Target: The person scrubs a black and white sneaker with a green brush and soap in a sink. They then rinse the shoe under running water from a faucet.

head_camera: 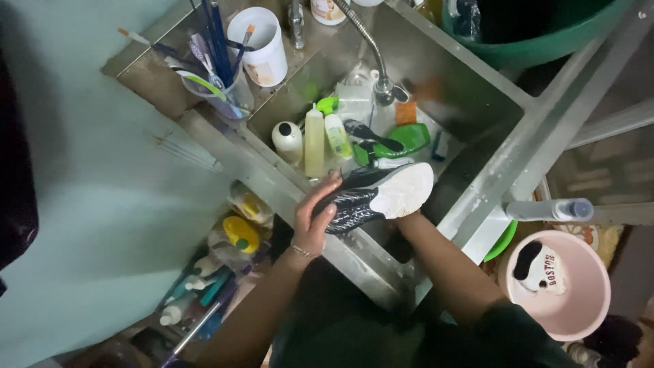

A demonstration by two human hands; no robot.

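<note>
A black shoe with a white sole (381, 196) is held sole-up over the front of a steel sink (470, 88). My left hand (315, 217) grips its dark heel end, with a thin bracelet on the wrist. My right hand (407, 219) is mostly hidden under the shoe's toe end and holds it from below. Behind the shoe in the basin lie a yellowish squeeze bottle (314, 140), a green-capped bottle (336, 131), a green brush (402, 141) and an orange sponge (406, 112).
A flexible tap hose (371, 48) hangs over the basin. A white cup (259, 44) and a clear cup of brushes (218, 75) stand on the ledge. A pink bucket (569, 286) sits at right, a green tub (538, 34) at top right, bottles (238, 235) below left.
</note>
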